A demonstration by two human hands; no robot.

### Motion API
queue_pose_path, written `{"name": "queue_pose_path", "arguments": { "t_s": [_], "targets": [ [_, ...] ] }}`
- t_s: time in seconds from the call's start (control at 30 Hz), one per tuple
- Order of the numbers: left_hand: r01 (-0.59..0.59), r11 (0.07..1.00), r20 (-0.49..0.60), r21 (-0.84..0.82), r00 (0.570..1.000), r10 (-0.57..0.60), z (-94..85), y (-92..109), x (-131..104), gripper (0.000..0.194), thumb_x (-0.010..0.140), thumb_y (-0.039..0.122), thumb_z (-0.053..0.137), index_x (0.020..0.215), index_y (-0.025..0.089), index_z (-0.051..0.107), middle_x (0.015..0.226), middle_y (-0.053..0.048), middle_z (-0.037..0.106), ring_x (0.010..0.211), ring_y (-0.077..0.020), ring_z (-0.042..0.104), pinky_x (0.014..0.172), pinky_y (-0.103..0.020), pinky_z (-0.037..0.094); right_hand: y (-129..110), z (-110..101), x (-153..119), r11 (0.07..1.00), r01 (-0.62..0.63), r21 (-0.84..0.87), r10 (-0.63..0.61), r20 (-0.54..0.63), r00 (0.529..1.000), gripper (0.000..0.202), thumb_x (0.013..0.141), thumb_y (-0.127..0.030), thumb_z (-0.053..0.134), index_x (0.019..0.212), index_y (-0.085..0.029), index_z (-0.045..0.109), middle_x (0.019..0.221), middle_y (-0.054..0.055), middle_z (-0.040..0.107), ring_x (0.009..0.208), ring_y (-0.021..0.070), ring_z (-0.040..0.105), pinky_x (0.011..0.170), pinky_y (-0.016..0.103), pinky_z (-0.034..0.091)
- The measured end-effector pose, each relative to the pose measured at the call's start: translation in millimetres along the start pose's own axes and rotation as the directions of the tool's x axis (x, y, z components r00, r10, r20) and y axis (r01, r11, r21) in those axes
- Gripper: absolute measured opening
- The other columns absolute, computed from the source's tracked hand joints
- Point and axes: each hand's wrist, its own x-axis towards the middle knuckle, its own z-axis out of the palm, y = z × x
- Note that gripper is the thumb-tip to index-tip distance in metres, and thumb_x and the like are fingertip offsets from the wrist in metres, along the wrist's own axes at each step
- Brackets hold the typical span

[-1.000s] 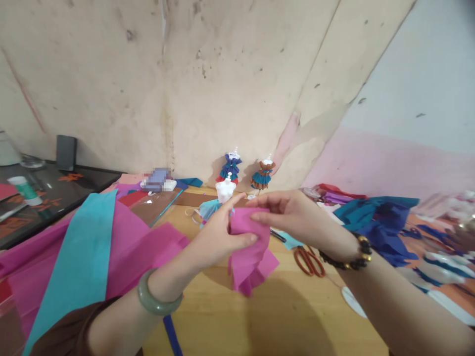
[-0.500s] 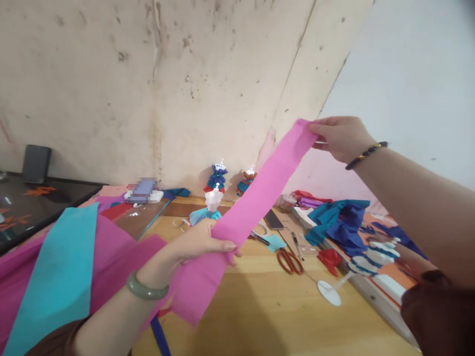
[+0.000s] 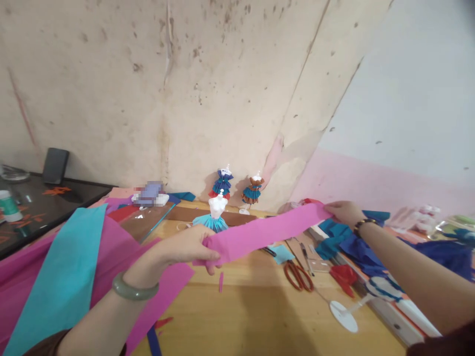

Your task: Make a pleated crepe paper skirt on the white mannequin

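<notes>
A long pink crepe-paper-like strip (image 3: 267,231) stretches across the view between my two hands, above the table. My left hand (image 3: 198,249), with a green bangle at the wrist, pinches its near left end between thumb and fingers. At the far right end, my right hand (image 3: 343,211) grips the strip with its fingertips. Behind the strip stands a small white mannequin (image 3: 217,205) in a light blue pleated skirt (image 3: 208,222). Red-handled scissors (image 3: 299,275) lie below the strip, their blades partly hidden.
Two dressed mini mannequins, one in blue (image 3: 224,183) and one in brown (image 3: 253,190), stand by the wall. Pink and turquoise sheets (image 3: 63,277) cover the left side. At right are a white stand base (image 3: 344,316), red scrap (image 3: 343,278) and blue material (image 3: 361,254).
My right hand has come down, bringing the strip from a steep slant to nearly level. My left hand now holds it at its end, and the view has shifted slightly.
</notes>
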Motion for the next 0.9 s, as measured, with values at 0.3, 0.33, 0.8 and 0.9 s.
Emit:
{"name": "queue_pose_path", "arguments": {
  "t_s": [0.3,0.33,0.8,0.9],
  "targets": [
    [0.157,0.968,0.180,0.195,0.965,-0.193,47.5,-14,23,0.016,0.057,0.008,0.052,0.059,0.018,0.064,0.044,0.002,0.058,0.049,-0.0186,0.065,0.041,-0.019,0.036,-88,94,-127,0.945,0.195,0.261,-0.299,0.461,0.835,0.029,0.093,-0.037,0.059,0.117,-0.024,0.068,0.118,0.006,0.073,0.109,0.0237,0.067,0.096,0.035,0.052],
    [0.161,0.967,0.186,0.199,0.962,-0.198,48.4,-15,24,0.017,0.057,0.008,0.052,0.060,0.019,0.065,0.044,0.002,0.058,0.049,-0.0184,0.065,0.040,-0.019,0.036,-102,98,-143,0.909,0.184,0.374,-0.376,0.546,0.748,0.033,0.095,-0.037,0.054,0.122,-0.023,0.066,0.119,0.008,0.072,0.110,0.0241,0.067,0.097,0.036,0.051],
    [0.140,0.990,-0.223,-0.003,0.965,-0.137,4.0,-5,5,0.014,0.075,0.033,0.062,0.073,0.019,0.062,0.058,0.002,0.063,0.054,-0.0160,0.062,0.053,-0.025,0.045,-89,143,-139,0.883,0.050,0.467,-0.449,0.808,0.382,0.030,0.087,-0.044,0.064,0.086,-0.016,0.075,0.065,-0.002,0.059,0.056,0.0100,0.045,0.053,0.021,0.037],
    [0.103,0.994,-0.588,0.046,0.807,-0.056,-9.5,-7,7,0.023,0.076,0.041,0.065,0.071,0.020,0.058,0.057,0.003,0.060,0.055,-0.0163,0.061,0.054,-0.026,0.045,-88,140,-130,0.862,0.051,0.505,-0.475,0.769,0.429,0.036,0.090,-0.048,0.061,0.078,-0.016,0.073,0.062,-0.002,0.056,0.056,0.0101,0.042,0.053,0.022,0.034]
  ]
}}
